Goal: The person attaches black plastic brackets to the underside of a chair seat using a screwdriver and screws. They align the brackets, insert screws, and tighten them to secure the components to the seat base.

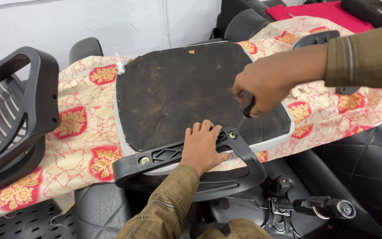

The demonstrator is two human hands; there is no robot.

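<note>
Item: upturned chair seat (pixel 177 93), dark fabric underside facing up, pale mesh edge along the near and right sides; lies at the middle of the scene on a patterned cloth (pixel 80 132), cream with red and gold squares.

Fitted part: black plastic armrest (pixel 191 170), loop-shaped, lying along the seat's near edge. Two brass-coloured bolts: left bolt (pixel 144 160) and right bolt (pixel 232 135). The middle of the armrest's upper bar is hidden under a hand.

Left hand (pixel 204 148): laid flat on the armrest bar, fingers together and pointing away, pressing down; olive striped sleeve runs to the near edge, cut off there.

Right hand (pixel 261 86): enters from the right, fingers closed around the dark handle of a screwdriver (pixel 246 113). Only a short piece of handle and a thin shaft show below the fist; the tip comes down just beside the right bolt, and whether it sits in the bolt head cannot be made out.

Surroundings: slatted black chair back (pixel 9 110) at the left, partly cut off by the frame. Second armrest (pixel 319 39) at the far right, largely hidden behind the right forearm. Red cloth (pixel 328 11) at the far right. Chair base mechanism with lever (pixel 315 206) at the near right. Black padded seats below the cloth, only partly seen.
</note>
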